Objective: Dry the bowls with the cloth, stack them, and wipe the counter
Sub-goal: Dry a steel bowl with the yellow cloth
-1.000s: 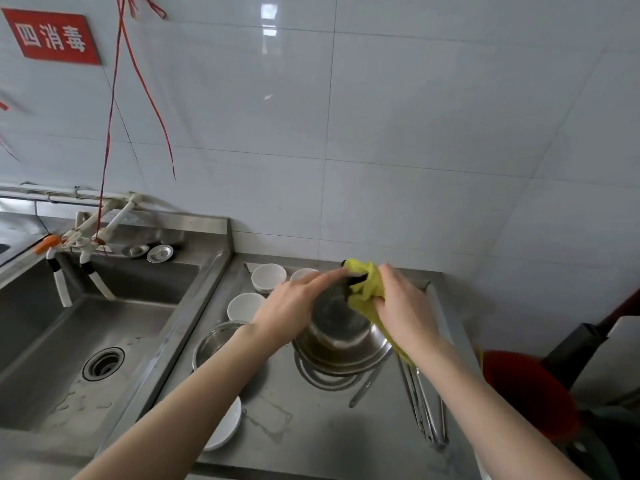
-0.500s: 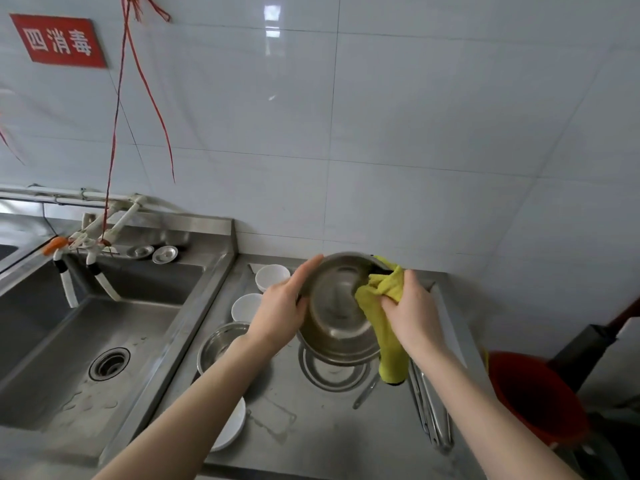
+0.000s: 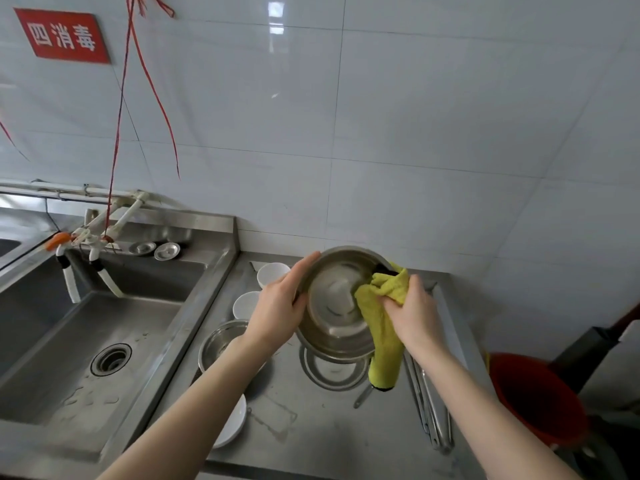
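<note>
Head view: tilted shiny steel bowl (image 3: pixel 337 306), bunched yellow cloth (image 3: pixel 382 327) inside.

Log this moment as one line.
step: drying | left hand holds steel bowl, tilted, above counter | right hand presses yellow cloth on its rim | white bowls sit on counter

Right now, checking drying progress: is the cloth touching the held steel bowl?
Touching. Head view: the cloth drapes over the right rim of the bowl, gripped by the right hand.

Sink (image 3: pixel 104 341) left of counter (image 3: pixel 311 427); small bowls (image 3: pixel 272 273) at counter's back left; tongs (image 3: pixel 433 420) along right; bucket (image 3: pixel 533 400) beyond right edge.
</note>
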The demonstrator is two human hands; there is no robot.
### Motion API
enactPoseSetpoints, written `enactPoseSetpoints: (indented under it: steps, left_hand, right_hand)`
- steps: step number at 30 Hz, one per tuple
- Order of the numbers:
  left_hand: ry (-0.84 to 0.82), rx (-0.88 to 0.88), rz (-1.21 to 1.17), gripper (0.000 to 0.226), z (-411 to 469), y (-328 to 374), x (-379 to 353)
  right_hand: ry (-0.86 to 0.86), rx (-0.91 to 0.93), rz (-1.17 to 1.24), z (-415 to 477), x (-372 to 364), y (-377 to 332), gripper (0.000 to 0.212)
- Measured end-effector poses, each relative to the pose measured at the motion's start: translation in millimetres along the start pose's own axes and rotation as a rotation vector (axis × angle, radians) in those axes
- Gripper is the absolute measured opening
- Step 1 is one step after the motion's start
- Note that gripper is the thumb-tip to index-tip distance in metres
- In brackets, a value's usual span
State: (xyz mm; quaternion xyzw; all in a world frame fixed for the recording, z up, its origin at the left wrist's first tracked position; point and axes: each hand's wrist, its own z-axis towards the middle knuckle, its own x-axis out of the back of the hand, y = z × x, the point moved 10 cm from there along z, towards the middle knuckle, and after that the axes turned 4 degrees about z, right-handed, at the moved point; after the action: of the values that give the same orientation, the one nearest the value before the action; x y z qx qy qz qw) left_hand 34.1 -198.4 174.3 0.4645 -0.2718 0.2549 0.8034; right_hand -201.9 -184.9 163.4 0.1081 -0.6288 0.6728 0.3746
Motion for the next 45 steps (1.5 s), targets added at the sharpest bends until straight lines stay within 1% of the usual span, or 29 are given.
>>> enactPoseSetpoints:
  steps: [2, 4, 6, 7, 8, 9, 10, 12, 14, 15, 17, 19, 20, 22, 23, 24, 25, 26, 28, 30, 31, 32, 34, 35, 38, 40, 41, 43, 45]
  left_hand:
    - [-0.036, -0.070, 0.089, 0.070, 1.6, 7.8, -3.9]
    - [-0.089, -0.171, 0.191, 0.067, 2.9, 19.2, -11.2]
    - [-0.168, -0.259, 0.311, 0.071, 2.9, 27.5, -22.5]
    - [-0.183, -0.279, 0.356, 0.072, 3.0, 28.7, -26.2]
    - [-0.163, -0.264, 0.362, 0.070, 4.8, 27.9, -24.2]
    - [-0.117, -0.211, 0.323, 0.066, 7.4, 25.4, -16.8]
    - [-0.057, -0.140, 0.253, 0.065, 9.0, 19.1, -8.1]
    - [0.020, -0.023, 0.147, 0.071, 7.4, 3.3, 2.1]
    - [0.012, 0.013, 0.086, 0.079, 1.6, -6.4, 0.9]
    - [0.009, 0.013, 0.053, 0.080, -0.7, -8.3, -0.1]
    - [0.012, -0.003, 0.030, 0.078, -0.9, -7.4, -0.1]
    - [-0.012, -0.076, 0.091, 0.073, 1.7, 3.1, -1.7]
    - [-0.047, -0.135, 0.136, 0.074, 2.6, 11.2, -5.2]
    - [-0.173, -0.253, 0.247, 0.079, 2.0, 26.3, -22.1]
    - [-0.224, -0.288, 0.298, 0.078, 1.5, 29.7, -30.4]
    - [-0.238, -0.288, 0.320, 0.074, 3.3, 28.6, -33.4]
    - [-0.209, -0.250, 0.298, 0.070, 7.2, 24.9, -29.8]
    - [-0.148, -0.183, 0.239, 0.066, 11.1, 19.6, -21.2]
    - [-0.014, -0.058, 0.137, 0.061, 12.6, 5.3, -3.9]
    - [0.031, 0.004, 0.116, 0.064, 6.8, -4.7, 1.3]
    - [0.033, 0.016, 0.113, 0.067, 3.4, -7.1, 1.1]
    - [0.036, 0.018, 0.097, 0.070, 0.6, -7.5, 0.5]
    - [0.042, -0.008, 0.075, 0.069, -1.4, -2.0, 0.1]
    - [0.026, -0.042, 0.086, 0.066, -0.5, 2.7, -2.0]
    - [-0.086, -0.210, 0.188, 0.059, 0.6, 20.6, -18.2]
    - [-0.125, -0.238, 0.248, 0.060, 2.5, 24.3, -23.8]
    - [-0.119, -0.238, 0.258, 0.059, 3.3, 24.4, -23.6]
    - [-0.055, -0.194, 0.231, 0.055, 5.2, 22.7, -14.9]
    - [0.012, -0.100, 0.153, 0.057, 6.1, 10.9, -5.6]
  right_hand:
    - [0.002, 0.097, -0.121, -3.6, 0.0, -12.0, 0.029]
    - [0.002, 0.248, -0.223, -9.7, -1.5, -30.1, 0.028]
    - [-0.064, 0.422, -0.317, -15.9, -15.5, -46.5, 0.027]
    - [-0.101, 0.483, -0.346, -19.3, -22.6, -51.8, 0.026]
    - [-0.112, 0.502, -0.348, -20.0, -26.8, -51.9, 0.024]
    - [-0.094, 0.476, -0.316, -18.3, -25.5, -49.6, 0.023]
    - [-0.063, 0.407, -0.260, -14.1, -21.0, -42.8, 0.022]
    - [-0.003, 0.219, -0.120, -4.3, -11.2, -21.3, 0.023]
    - [0.018, 0.045, 0.027, 2.2, -5.8, -0.7, 0.026]
    - [0.012, 0.010, 0.043, 3.3, -4.9, 2.4, 0.027]
    - [-0.006, 0.048, -0.041, 1.2, -4.6, -4.6, 0.029]
    - [0.018, 0.157, -0.132, -3.9, -0.9, -20.6, 0.029]
    - [0.017, 0.221, -0.170, -6.7, -0.6, -29.8, 0.029]
    - [-0.045, 0.389, -0.310, -13.2, -11.0, -48.8, 0.029]
    - [-0.088, 0.468, -0.398, -16.5, -19.4, -55.9, 0.029]
    - [-0.109, 0.518, -0.452, -17.6, -25.6, -59.2, 0.028]
    - [-0.107, 0.526, -0.456, -16.8, -27.0, -59.6, 0.026]
    - [-0.095, 0.494, -0.411, -14.1, -25.4, -56.7, 0.023]
    - [-0.041, 0.338, -0.251, -4.6, -15.6, -39.9, 0.020]
    - [0.005, 0.130, -0.077, 4.5, -5.5, -12.9, 0.023]
    - [0.017, 0.069, -0.021, 6.6, -2.4, -3.6, 0.025]
    - [0.011, 0.048, -0.005, 7.0, -1.5, 0.6, 0.027]
    - [-0.022, 0.092, -0.066, 5.0, -3.1, -6.4, 0.030]
    - [-0.029, 0.145, -0.127, 2.7, -3.8, -14.2, 0.030]
    - [-0.034, 0.336, -0.312, -7.0, -7.5, -41.1, 0.032]
    - [-0.047, 0.427, -0.395, -12.1, -11.6, -51.4, 0.033]
    - [-0.052, 0.455, -0.401, -13.7, -13.2, -53.6, 0.031]
    - [-0.045, 0.440, -0.338, -13.7, -11.6, -50.0, 0.024]
    - [-0.017, 0.329, -0.256, -8.3, -7.6, -35.3, 0.019]
